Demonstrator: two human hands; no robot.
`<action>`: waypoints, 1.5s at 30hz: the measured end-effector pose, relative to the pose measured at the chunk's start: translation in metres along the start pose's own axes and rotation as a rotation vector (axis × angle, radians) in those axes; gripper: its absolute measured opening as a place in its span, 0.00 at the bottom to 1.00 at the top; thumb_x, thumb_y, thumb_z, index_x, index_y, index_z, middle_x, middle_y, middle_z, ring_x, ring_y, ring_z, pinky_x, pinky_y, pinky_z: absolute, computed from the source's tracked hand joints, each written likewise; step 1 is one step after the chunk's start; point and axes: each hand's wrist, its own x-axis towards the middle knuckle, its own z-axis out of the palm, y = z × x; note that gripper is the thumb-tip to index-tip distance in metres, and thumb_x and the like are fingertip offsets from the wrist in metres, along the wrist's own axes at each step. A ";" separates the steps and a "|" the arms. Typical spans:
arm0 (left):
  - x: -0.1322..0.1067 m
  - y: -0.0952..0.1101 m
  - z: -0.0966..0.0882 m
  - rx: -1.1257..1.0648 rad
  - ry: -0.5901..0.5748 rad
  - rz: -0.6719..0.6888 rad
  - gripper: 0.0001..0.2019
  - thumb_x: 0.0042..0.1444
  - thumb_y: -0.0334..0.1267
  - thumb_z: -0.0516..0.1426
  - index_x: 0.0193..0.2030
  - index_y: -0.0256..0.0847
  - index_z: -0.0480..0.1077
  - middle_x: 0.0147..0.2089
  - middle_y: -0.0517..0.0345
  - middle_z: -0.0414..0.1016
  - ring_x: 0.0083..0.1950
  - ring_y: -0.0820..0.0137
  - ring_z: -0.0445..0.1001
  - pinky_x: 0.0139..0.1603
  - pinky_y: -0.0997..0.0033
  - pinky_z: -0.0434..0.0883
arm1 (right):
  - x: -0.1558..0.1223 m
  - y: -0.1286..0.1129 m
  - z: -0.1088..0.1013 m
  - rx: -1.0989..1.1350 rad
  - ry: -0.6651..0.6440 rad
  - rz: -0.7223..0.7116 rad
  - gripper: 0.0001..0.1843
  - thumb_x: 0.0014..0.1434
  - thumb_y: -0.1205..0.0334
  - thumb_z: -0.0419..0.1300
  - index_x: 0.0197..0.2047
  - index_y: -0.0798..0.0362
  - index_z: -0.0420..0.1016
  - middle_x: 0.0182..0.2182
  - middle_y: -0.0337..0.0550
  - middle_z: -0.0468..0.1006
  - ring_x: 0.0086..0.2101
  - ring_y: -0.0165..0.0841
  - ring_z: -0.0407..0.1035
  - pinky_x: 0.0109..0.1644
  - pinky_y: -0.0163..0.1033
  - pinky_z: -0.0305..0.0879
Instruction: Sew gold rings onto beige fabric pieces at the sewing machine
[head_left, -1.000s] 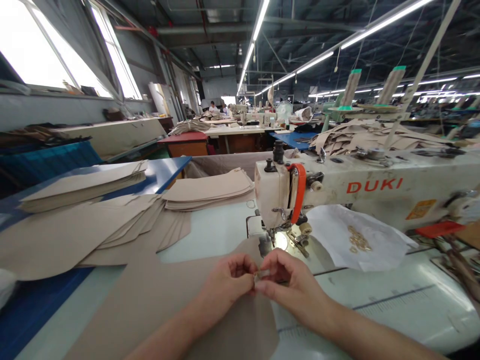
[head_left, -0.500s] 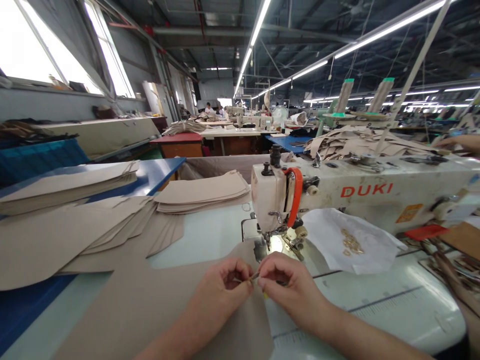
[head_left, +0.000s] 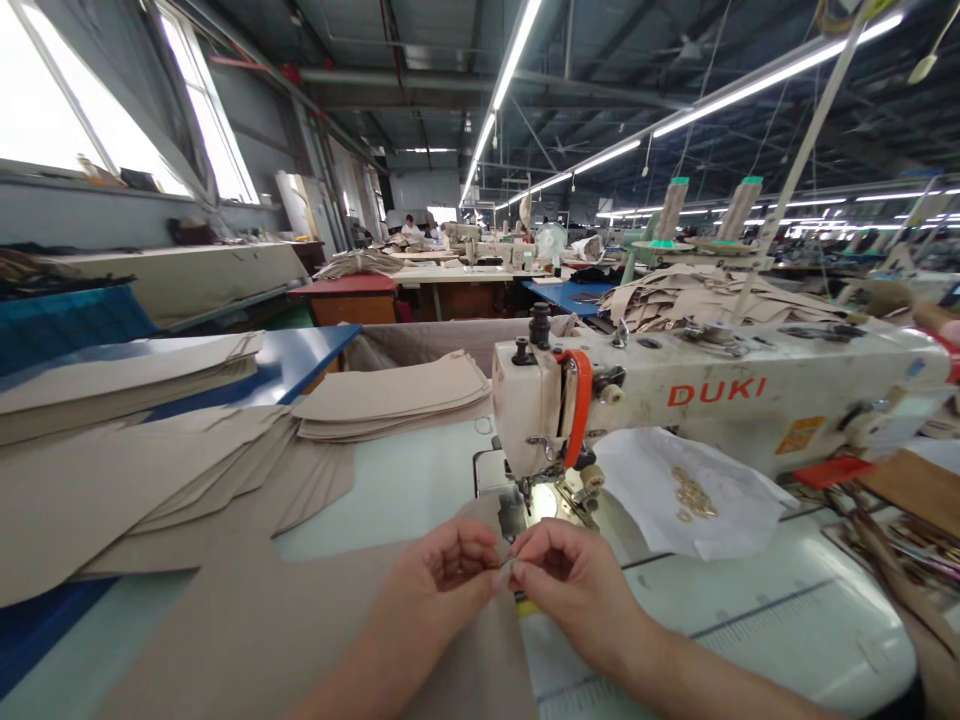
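Observation:
My left hand and my right hand meet fingertip to fingertip just in front of the needle of the white DUKI sewing machine. Both are closed in a pinch on a small metal piece held between them, too small to name. Under the hands lies a large beige fabric panel spread over the pale green table. A white sheet behind the presser foot carries several small gold metal parts.
Stacks of beige cut pieces lie to the left and behind, some on a blue side table. Thread cones stand behind the machine. Other workstations and a distant person fill the hall. Tools lie at the far right.
The view has shifted slightly, so the machine and stacks sit further left and the hands lower in the picture. The hands stay pinched together on the small piece.

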 end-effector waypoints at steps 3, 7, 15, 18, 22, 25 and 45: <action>-0.003 0.000 0.002 0.081 0.036 0.059 0.09 0.42 0.36 0.63 0.29 0.39 0.68 0.28 0.60 0.73 0.30 0.71 0.72 0.33 0.73 0.69 | 0.000 -0.001 0.001 0.012 0.001 -0.008 0.07 0.45 0.63 0.64 0.23 0.53 0.69 0.27 0.39 0.74 0.27 0.28 0.67 0.30 0.32 0.63; -0.007 0.002 0.003 0.242 0.091 0.130 0.05 0.44 0.34 0.60 0.29 0.40 0.67 0.28 0.61 0.72 0.29 0.71 0.71 0.32 0.73 0.69 | 0.000 -0.004 0.001 0.097 -0.009 0.045 0.12 0.43 0.59 0.68 0.24 0.53 0.69 0.22 0.36 0.74 0.24 0.27 0.66 0.28 0.31 0.62; -0.011 0.004 0.002 0.412 0.108 0.212 0.03 0.47 0.31 0.57 0.29 0.42 0.68 0.28 0.61 0.73 0.30 0.71 0.72 0.33 0.74 0.70 | 0.005 -0.005 -0.010 0.181 -0.177 0.203 0.15 0.42 0.54 0.69 0.28 0.54 0.72 0.23 0.36 0.76 0.25 0.28 0.70 0.33 0.34 0.65; -0.013 0.004 0.003 0.444 0.101 0.221 0.03 0.47 0.31 0.57 0.29 0.42 0.67 0.28 0.62 0.73 0.30 0.71 0.73 0.33 0.74 0.70 | 0.006 -0.005 -0.013 0.100 -0.200 0.201 0.12 0.44 0.56 0.67 0.27 0.54 0.72 0.23 0.36 0.74 0.24 0.28 0.68 0.32 0.34 0.64; -0.013 0.004 0.002 0.461 0.063 0.199 0.02 0.47 0.31 0.57 0.29 0.42 0.68 0.29 0.61 0.74 0.31 0.70 0.73 0.35 0.73 0.70 | 0.003 -0.011 -0.012 -0.201 -0.177 0.026 0.03 0.47 0.66 0.61 0.24 0.54 0.70 0.19 0.33 0.68 0.21 0.24 0.59 0.25 0.30 0.55; -0.009 0.004 -0.004 0.429 0.010 0.154 0.02 0.48 0.35 0.57 0.30 0.41 0.67 0.30 0.58 0.75 0.33 0.67 0.75 0.36 0.71 0.71 | 0.001 -0.015 -0.013 -0.338 -0.147 -0.059 0.04 0.45 0.70 0.59 0.22 0.54 0.69 0.18 0.32 0.65 0.20 0.23 0.56 0.23 0.29 0.52; -0.015 -0.030 -0.007 1.262 0.054 0.664 0.22 0.58 0.40 0.52 0.59 0.39 0.59 0.57 0.47 0.68 0.56 0.59 0.69 0.53 0.57 0.71 | 0.033 -0.033 -0.016 -0.384 -0.258 0.547 0.11 0.46 0.74 0.60 0.16 0.56 0.67 0.12 0.32 0.70 0.14 0.23 0.66 0.19 0.26 0.63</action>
